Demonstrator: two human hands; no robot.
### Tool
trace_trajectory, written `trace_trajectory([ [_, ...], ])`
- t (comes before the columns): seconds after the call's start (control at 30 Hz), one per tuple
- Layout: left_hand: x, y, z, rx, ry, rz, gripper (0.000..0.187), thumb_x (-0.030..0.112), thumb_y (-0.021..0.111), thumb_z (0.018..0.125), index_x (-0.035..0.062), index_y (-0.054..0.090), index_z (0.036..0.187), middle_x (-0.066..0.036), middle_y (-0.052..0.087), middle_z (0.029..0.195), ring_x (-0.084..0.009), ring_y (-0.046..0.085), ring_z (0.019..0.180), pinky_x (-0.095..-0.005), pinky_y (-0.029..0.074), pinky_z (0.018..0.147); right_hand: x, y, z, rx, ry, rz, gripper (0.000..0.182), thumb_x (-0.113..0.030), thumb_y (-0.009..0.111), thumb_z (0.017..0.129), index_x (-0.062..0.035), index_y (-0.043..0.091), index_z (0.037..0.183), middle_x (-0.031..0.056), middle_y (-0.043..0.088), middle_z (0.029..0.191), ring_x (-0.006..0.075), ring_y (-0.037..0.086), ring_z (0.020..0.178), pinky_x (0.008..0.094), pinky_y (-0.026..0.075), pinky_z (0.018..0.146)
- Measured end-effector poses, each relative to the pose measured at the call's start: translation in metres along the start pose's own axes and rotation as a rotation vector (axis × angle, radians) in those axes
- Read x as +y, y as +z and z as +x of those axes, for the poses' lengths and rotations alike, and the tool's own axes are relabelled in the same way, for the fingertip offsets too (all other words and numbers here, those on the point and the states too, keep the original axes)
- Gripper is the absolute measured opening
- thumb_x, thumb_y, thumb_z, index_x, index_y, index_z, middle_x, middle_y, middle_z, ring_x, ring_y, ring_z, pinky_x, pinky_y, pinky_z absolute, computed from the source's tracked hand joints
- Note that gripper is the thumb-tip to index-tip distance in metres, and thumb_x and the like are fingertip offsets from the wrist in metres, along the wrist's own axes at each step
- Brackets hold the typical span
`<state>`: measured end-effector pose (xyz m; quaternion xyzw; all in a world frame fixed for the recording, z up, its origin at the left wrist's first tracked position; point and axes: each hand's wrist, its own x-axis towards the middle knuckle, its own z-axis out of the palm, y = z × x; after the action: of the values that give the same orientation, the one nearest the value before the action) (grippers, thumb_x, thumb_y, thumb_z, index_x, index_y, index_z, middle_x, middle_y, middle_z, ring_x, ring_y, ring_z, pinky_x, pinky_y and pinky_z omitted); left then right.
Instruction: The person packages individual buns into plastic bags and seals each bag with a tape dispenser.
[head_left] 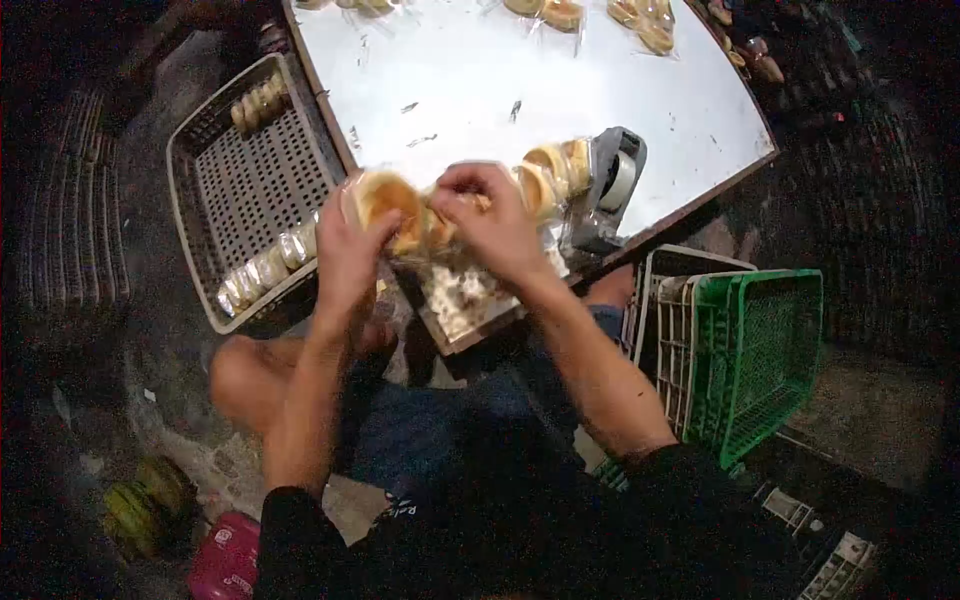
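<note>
My left hand (pixel 352 235) is wrapped round the left end of a clear-wrapped row of round, golden-brown baked pieces (pixel 388 200), above the near corner of the white table (pixel 450 110). At the other end of the row, my right hand (pixel 490 215) has its thumb and fingers pinched together at the wrapping. Motion blurs the fingertips a little. Just right of my right hand, more wrapped pieces (pixel 548 178) lie beside a grey tape dispenser (pixel 608 185) with a roll of clear tape.
A plastic crate (pixel 255 185) with wrapped rows stands left of the table. More wrapped pieces (pixel 560 14) lie along the table's far side. Green (pixel 770 350) and pale crates stand at the right. A pink item (pixel 225 560) and a greenish round object (pixel 148 505) are at lower left.
</note>
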<state>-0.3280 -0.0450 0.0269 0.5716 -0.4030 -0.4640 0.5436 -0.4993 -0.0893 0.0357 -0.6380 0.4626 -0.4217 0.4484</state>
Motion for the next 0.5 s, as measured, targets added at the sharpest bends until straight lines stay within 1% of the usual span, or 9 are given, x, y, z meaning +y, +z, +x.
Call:
trace_trajectory([
  [0.07,-0.014,0.012,0.002,-0.05,-0.166,0.241,0.075,0.034,0.07,0.081,-0.0076,0.035,0.133,-0.025,0.049,0.126,-0.0324,0.051,0.118,-0.0411,0.045,0.098,0.008,-0.036,0.039,0.097,0.091,-0.025,0.025,-0.022,0.071,0.08,-0.0008,0.065,0.092,0.0121,0.064,0.09,0.0207,0.062,0.084,0.0328,0.049,0.077],
  [0.1,-0.019,0.026,-0.001,-0.13,-0.28,0.482,0.102,0.056,0.063,0.081,-0.0094,0.014,0.142,-0.033,0.025,0.143,-0.0407,0.03,0.133,-0.0467,0.031,0.108,0.018,-0.056,0.063,0.151,0.017,-0.161,0.028,-0.027,0.072,0.08,-0.0018,0.065,0.09,0.0118,0.064,0.091,0.0212,0.062,0.083,0.0329,0.049,0.076],
  [0.13,-0.027,0.034,-0.002,-0.29,-0.331,0.297,0.118,0.071,0.055,0.077,-0.011,0.0,0.143,-0.035,0.006,0.148,-0.0426,0.014,0.139,-0.048,0.02,0.112,0.043,-0.074,0.09,0.158,0.089,-0.142,0.032,-0.033,0.07,0.08,-0.0024,0.067,0.09,0.0137,0.064,0.093,0.0233,0.061,0.087,0.0341,0.048,0.079],
  [0.17,-0.019,0.04,-0.004,-0.307,-0.319,0.29,0.119,0.071,0.055,0.077,-0.0116,-0.001,0.143,-0.036,0.006,0.147,-0.0426,0.013,0.139,-0.0482,0.018,0.112,0.049,-0.091,0.115,0.133,0.021,-0.372,0.037,-0.039,0.067,0.081,-0.003,0.069,0.089,0.016,0.064,0.096,0.0272,0.059,0.094,0.0383,0.046,0.085],
  [0.23,-0.013,0.043,-0.006,-0.256,-0.279,0.333,0.116,0.065,0.059,0.078,-0.0131,0.0,0.142,-0.036,0.006,0.147,-0.0409,0.013,0.14,-0.0453,0.016,0.114,0.094,-0.125,0.181,0.1,-0.166,-0.801,0.038,-0.042,0.063,0.083,-0.0081,0.072,0.096,0.027,0.054,0.121,0.0395,0.051,0.115,0.0441,0.042,0.096],
  [0.27,-0.016,0.041,-0.002,-0.215,-0.237,0.294,0.113,0.061,0.06,0.08,-0.0131,0.001,0.142,-0.035,0.009,0.147,-0.0396,0.016,0.139,-0.0437,0.017,0.113,0.11,-0.136,0.212,0.061,-0.057,-0.939,0.037,-0.043,0.064,0.082,-0.0121,0.072,0.101,0.0289,0.04,0.137,0.0428,0.046,0.121,0.0453,0.039,0.101],
  [0.3,-0.019,0.036,0.004,-0.173,-0.194,0.26,0.111,0.057,0.062,0.081,-0.0132,0.001,0.142,-0.035,0.012,0.147,-0.0383,0.019,0.138,-0.0421,0.018,0.113,0.128,-0.145,0.243,0.0,0.056,-1.032,0.039,-0.045,0.062,0.083,-0.014,0.071,0.105,0.0247,0.031,0.145,0.0424,0.044,0.123,0.046,0.038,0.103],
  [0.4,0.012,0.036,0.015,-0.066,-0.188,-0.012,0.101,0.04,0.066,0.084,-0.0137,0.003,0.142,-0.03,0.025,0.143,-0.0314,0.03,0.132,-0.0363,0.024,0.11,0.143,-0.155,0.299,-0.158,0.194,-1.378,0.047,-0.046,0.057,0.086,-0.0098,0.065,0.114,0.0162,0.034,0.145,0.0387,0.049,0.117,0.0477,0.045,0.094],
  [0.5,0.021,0.035,0.022,-0.03,-0.193,-0.047,0.103,0.038,0.07,0.082,-0.013,0.003,0.142,-0.031,0.024,0.143,-0.0334,0.027,0.134,-0.0382,0.022,0.111,0.121,-0.144,0.293,0.14,-0.215,-1.246,0.045,-0.043,0.059,0.085,-0.0056,0.065,0.11,0.0147,0.05,0.132,0.0367,0.053,0.11,0.0487,0.047,0.088],
])
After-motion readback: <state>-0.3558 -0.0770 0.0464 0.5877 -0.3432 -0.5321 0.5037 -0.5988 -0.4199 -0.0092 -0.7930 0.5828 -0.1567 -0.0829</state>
